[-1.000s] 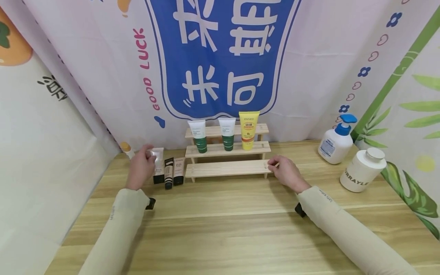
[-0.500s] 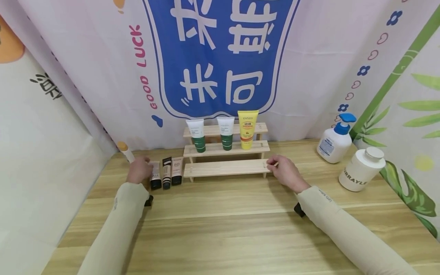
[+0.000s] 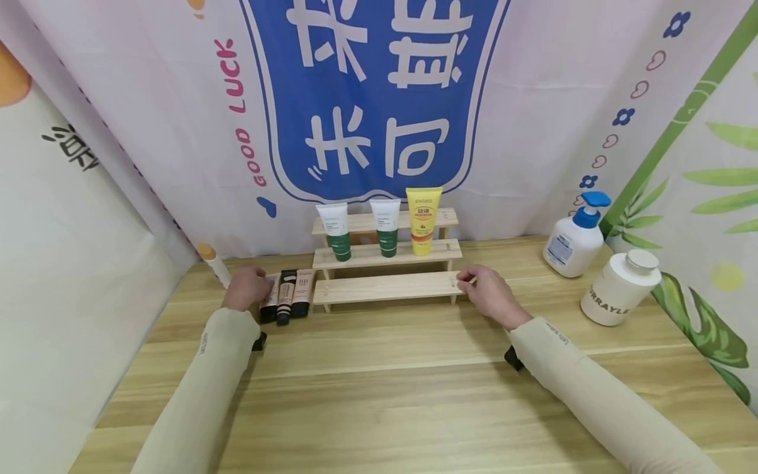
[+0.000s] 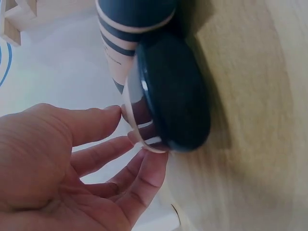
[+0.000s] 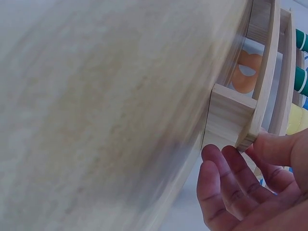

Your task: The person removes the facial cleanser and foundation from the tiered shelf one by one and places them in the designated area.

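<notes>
My left hand (image 3: 245,288) is at the far left of the table, its thumb and fingertips pinching a tube (image 3: 269,304) with a black cap (image 4: 178,96). Against that tube lies a striped black-and-beige tube (image 3: 285,296), with a pink BB cream tube (image 3: 303,289) on its other side. The left hand hides part of the first tube. My right hand (image 3: 488,296) grips the right end of the lowest step of a wooden tiered rack (image 3: 385,288). Two white-and-green tubes (image 3: 334,227) and a yellow tube (image 3: 423,220) stand on the middle step.
A white tube with an orange end (image 3: 214,264) leans at the back left, beside the left hand. To the right stand a white pump bottle (image 3: 571,247) with a blue top and a white lidded jar (image 3: 618,289). A printed curtain (image 3: 521,164) hangs behind the rack.
My left hand has lowered the outer tube and shifted it right, close against the striped tube. The right hand keeps its grip on the rack. The view has turned slightly.
</notes>
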Demonstrator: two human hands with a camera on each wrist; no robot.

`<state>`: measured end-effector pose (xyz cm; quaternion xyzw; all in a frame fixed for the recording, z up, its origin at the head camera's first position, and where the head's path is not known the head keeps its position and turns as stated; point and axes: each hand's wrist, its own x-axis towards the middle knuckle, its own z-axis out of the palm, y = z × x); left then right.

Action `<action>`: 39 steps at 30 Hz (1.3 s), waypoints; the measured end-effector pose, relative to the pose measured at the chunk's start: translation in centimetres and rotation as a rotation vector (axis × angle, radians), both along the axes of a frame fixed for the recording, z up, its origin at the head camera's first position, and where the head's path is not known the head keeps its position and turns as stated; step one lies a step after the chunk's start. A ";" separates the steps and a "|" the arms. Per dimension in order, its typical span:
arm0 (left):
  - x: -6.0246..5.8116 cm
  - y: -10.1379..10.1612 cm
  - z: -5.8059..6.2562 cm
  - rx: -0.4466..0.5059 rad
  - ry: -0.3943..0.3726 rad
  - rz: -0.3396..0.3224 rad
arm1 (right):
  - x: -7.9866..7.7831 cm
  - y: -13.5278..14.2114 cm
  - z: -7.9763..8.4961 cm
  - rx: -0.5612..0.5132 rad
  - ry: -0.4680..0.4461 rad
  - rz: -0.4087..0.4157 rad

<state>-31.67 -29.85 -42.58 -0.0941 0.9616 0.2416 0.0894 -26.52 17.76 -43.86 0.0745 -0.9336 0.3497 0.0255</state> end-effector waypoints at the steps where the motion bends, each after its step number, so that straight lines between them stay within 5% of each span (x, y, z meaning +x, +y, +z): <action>1: 0.1 0.0 0.1 0.001 0.002 -0.002 | 0.0 0.0 0.0 0.000 0.002 0.001; 8: 0.4 0.2 0.7 0.022 0.059 -0.003 | 0.0 0.1 0.1 -0.007 -0.001 -0.002; 16: 1.0 3.3 3.5 0.152 0.539 -0.149 | 0.1 0.2 0.1 -0.005 0.010 -0.002; 23: 1.8 7.7 6.2 0.218 0.794 -0.351 | 0.2 0.2 0.0 -0.008 0.003 0.005; 28: 1.8 10.0 7.1 0.238 0.818 -0.421 | 0.1 0.2 -0.1 -0.011 -0.001 0.000; 39: 1.4 11.4 6.8 0.233 0.798 -0.403 | 0.2 -0.1 0.1 -0.010 0.016 0.011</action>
